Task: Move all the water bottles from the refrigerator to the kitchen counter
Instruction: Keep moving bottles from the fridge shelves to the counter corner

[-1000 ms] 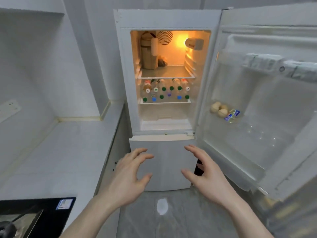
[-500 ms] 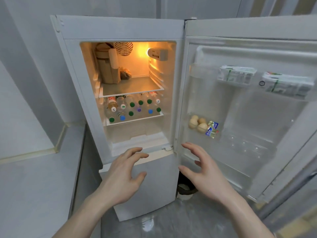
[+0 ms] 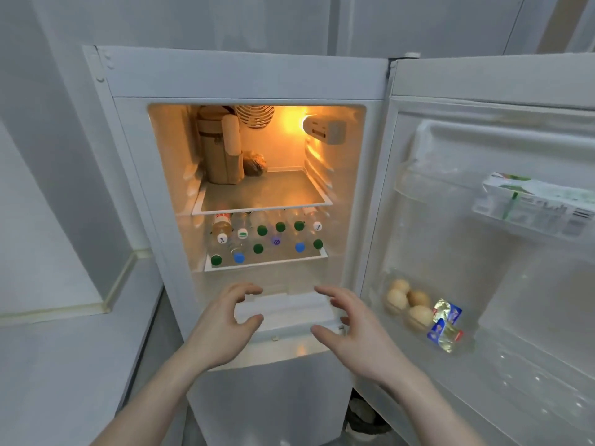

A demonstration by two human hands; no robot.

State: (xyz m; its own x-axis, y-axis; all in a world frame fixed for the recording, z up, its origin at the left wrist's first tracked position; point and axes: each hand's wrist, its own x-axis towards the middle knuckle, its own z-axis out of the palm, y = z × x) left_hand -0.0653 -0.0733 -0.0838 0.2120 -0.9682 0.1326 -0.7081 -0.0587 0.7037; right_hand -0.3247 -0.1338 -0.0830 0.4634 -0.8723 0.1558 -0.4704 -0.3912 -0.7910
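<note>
Water bottles [image 3: 262,239] lying caps-outward on refrigerator [image 3: 248,75] lower shelf [image 3: 267,262]; clear gap below shelf. Left hand [image 3: 222,329], right hand [image 3: 357,336] below shelf, grip wide, empty. Cap markings unreadable.

The water bottles [image 3: 257,239] lie caps toward me, bodies running back under the upper shelf [image 3: 262,206], so I can't count them for sure. Their labels are too small to read. The milk carton [image 3: 534,201] is cut off at the right edge, and the tabletop [image 3: 64,365] runs off the left edge.
</note>
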